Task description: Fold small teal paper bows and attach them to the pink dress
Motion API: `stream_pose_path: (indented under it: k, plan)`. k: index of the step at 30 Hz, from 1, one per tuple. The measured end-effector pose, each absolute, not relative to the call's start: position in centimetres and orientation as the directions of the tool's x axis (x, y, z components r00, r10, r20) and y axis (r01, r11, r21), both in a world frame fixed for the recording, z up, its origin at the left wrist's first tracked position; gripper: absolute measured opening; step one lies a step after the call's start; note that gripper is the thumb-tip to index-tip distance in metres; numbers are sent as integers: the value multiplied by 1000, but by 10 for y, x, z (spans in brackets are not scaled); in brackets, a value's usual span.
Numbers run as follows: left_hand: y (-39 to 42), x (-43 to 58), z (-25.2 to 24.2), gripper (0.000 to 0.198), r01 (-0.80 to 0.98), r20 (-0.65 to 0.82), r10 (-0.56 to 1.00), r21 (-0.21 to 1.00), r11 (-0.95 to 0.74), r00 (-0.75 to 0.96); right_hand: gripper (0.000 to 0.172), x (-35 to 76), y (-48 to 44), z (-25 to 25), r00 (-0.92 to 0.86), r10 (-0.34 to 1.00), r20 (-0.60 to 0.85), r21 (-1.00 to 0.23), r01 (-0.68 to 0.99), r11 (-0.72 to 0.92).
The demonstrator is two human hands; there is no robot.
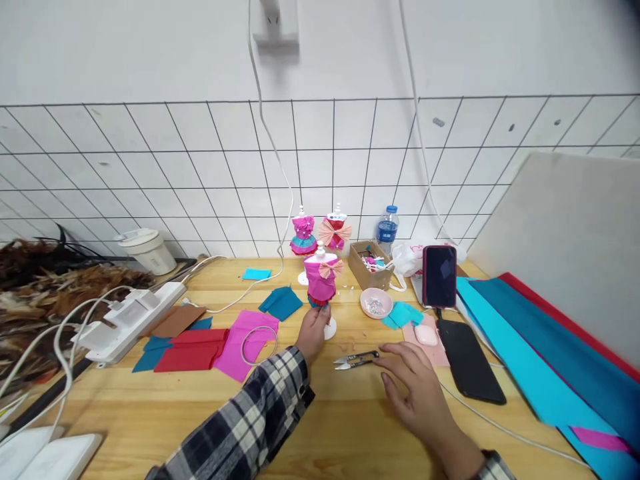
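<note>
A miniature dress form (321, 277) in a magenta dress with a peach bow stands upright on a round white base. My left hand (313, 333) is closed around its lower part, just under the teal and red hem. To the right, thread snips (356, 360) lie flat on the table. My right hand (411, 383) hovers by their handle end with fingers apart; whether a fingertip touches them I cannot tell. Two more dressed forms stand behind: one with a magenta and teal dress (303, 233), one with a large peach bow (335, 233).
Magenta (250, 333), red (195, 350) and teal (281, 303) fabric pieces lie left. Right are a pink bowl (377, 303) of small beads, a cardboard box (371, 267), a propped phone (439, 277), a black power bank (471, 360) and long fabric strips. A power strip (133, 320) sits far left.
</note>
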State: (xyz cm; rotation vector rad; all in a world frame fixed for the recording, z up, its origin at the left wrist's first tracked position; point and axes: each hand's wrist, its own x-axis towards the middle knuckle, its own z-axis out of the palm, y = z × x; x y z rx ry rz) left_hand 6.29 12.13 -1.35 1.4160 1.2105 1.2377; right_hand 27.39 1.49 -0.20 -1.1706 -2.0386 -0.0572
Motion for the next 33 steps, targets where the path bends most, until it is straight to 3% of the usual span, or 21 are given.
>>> stream_pose_path:
  k: [8,14,18,21,25,27,30,31,33]
  plan:
    - [130,64,-36,49,145,157,980,974,-174,122,25,277,29,-20,-318,828,463,-336,801,495]
    - [127,60,-31,38,158,268,952,944,-291,150,35,296,62,-17,47,906,421,-163,986,24]
    - [122,49,-26,52,143,348,935,924,-354,65,34,298,81,-12,104,922,373,-68,994,-84]
    - [113,33,-24,62,135,371,929,920,-367,-3,25,297,83,-15,119,918,378,-85,992,-94]
    - [89,9,-17,49,114,408,898,912,-393,-167,27,310,75,-20,151,860,487,-204,977,-56]
    - [71,1,-12,37,122,451,877,892,-436,-166,29,316,70,-19,166,818,551,-313,950,17]
    - [44,-4,-5,27,141,465,882,870,-472,77,35,309,60,-13,238,766,597,-543,823,167]
    - [37,-4,-3,31,139,447,876,870,-473,179,36,299,55,-9,292,775,561,-638,749,180]
    - [23,1,1,59,99,366,867,902,-420,339,38,271,45,-1,318,888,332,-856,497,142]
